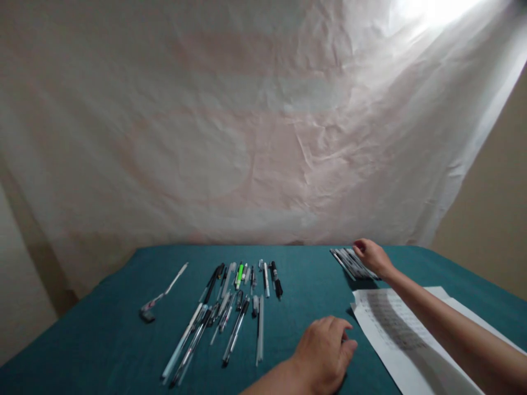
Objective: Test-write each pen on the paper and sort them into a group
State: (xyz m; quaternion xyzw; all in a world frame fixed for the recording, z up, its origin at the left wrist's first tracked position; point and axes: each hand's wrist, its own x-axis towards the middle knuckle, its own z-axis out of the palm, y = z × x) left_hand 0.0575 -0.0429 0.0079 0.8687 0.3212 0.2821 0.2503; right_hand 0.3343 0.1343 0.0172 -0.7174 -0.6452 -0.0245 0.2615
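My left hand rests low over the green cloth, its thumb and bent fingers apart and nothing visible between them. To its left lies a spread of loose pens and pen parts, among them a black-and-clear pen, a light blue pen, a bright green highlighter-like piece and a clear tube. Farther off, my right hand is over the right end of a row of pens laid side by side. Its fingers are curled in; whatever they may hold is hidden.
Sheets of paper with writing lie at the right under my right forearm. A thin whitish strip with a dark end lies at the far left. A pale hanging sheet stands behind the green-covered table.
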